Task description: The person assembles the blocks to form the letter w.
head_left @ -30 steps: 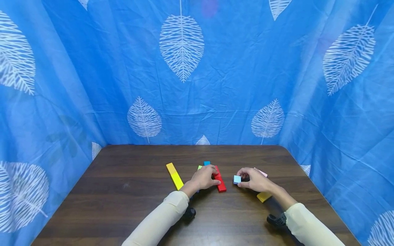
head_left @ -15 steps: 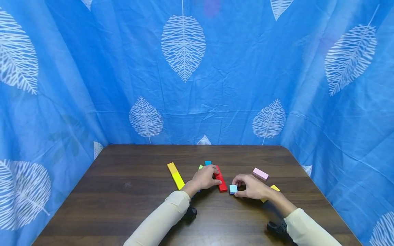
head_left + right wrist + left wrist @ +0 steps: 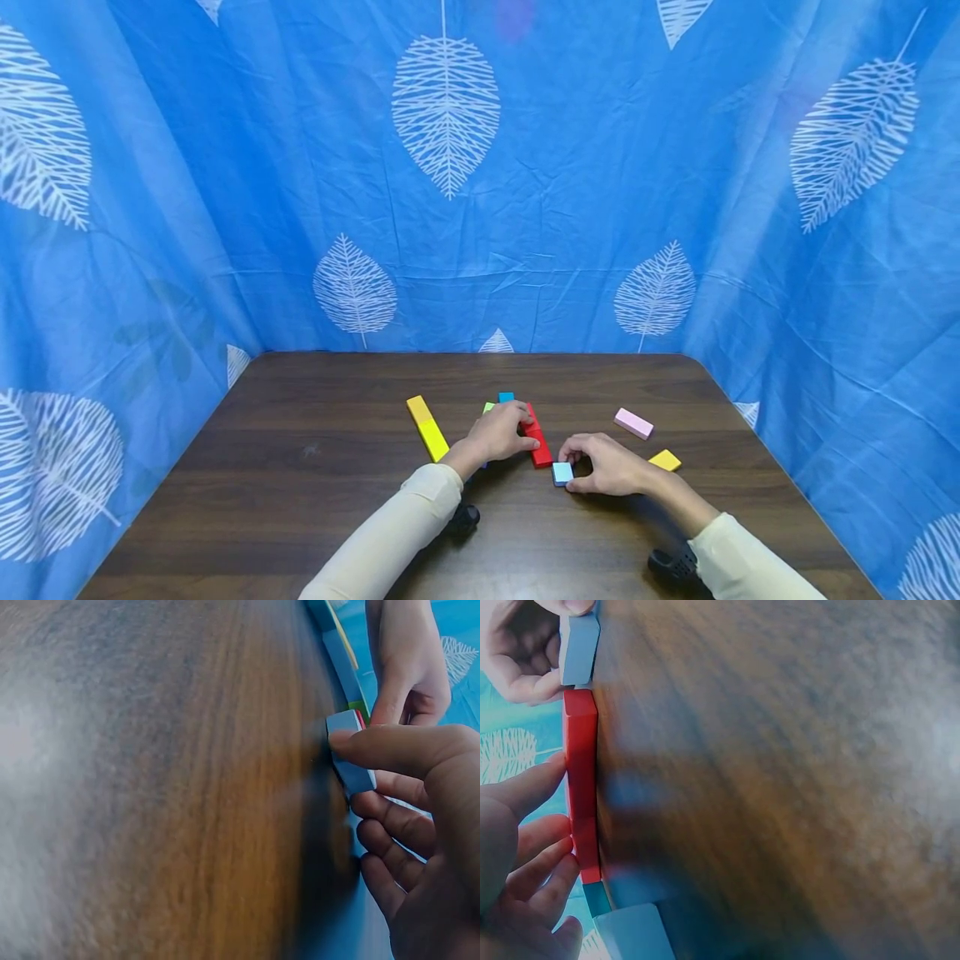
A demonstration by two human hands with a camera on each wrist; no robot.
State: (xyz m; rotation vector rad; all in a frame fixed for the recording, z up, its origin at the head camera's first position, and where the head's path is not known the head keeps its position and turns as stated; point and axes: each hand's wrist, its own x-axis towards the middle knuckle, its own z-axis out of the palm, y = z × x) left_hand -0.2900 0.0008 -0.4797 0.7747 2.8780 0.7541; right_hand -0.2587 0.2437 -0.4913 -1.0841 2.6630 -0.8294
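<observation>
In the head view, two red blocks (image 3: 539, 448) lie end to end on the dark wooden table. My left hand (image 3: 495, 433) rests at their left side, the thumb and several fingertips touching them along the length. A pale blue block (image 3: 562, 474) is pinched between thumb and finger of my right hand (image 3: 609, 467), just past the near end of the red row. The left wrist view has the pale blue block (image 3: 579, 649) in line with the red blocks (image 3: 581, 761), almost touching them. My left forearm and hand hide part of the blocks behind.
An orange-yellow and a yellow block (image 3: 429, 432) form a slanted strip on the left. Behind my left hand show a green block (image 3: 487, 407) and a blue block (image 3: 506, 397). A pink block (image 3: 633, 423) and a yellow block (image 3: 665, 460) lie at right.
My right hand has moved left and nearer with the pale blue block, down to the end of the red row. The pink and yellow blocks behind it are uncovered. The left hand stays put.
</observation>
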